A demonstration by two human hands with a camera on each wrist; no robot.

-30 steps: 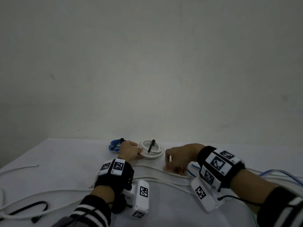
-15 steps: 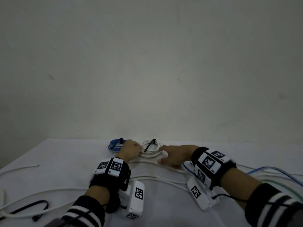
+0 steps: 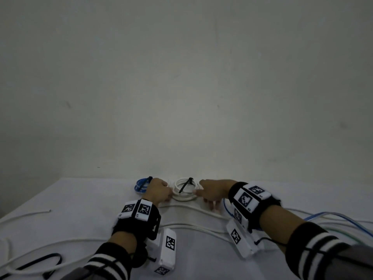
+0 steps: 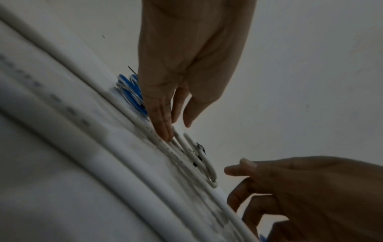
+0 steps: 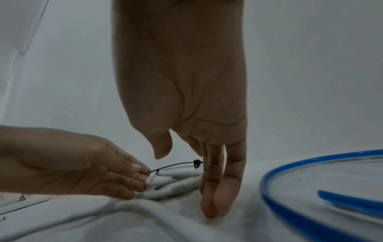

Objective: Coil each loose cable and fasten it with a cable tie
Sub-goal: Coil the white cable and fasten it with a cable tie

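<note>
Lying to the left of the white coil [image 3: 184, 189] at the far edge of the surface [image 3: 66, 201] was a blue coil [image 3: 141, 184], already tied. Next came the left hand [image 3: 158, 191], fingers straight and resting against the coil's left rim, gripping nothing. The coil itself sat flat, a black tie [image 3: 185, 184] cinched across it with its tail sticking out. A second earlier the right hand [image 3: 214, 194] had been nearer, on a loose cable; it had since reached forward to the coil's right side, fingers relaxed and nothing held. This coil looked finished and set beside the blue one. Loose cables [image 3: 193, 227] nearer than the coil still awaited coiling.
</note>
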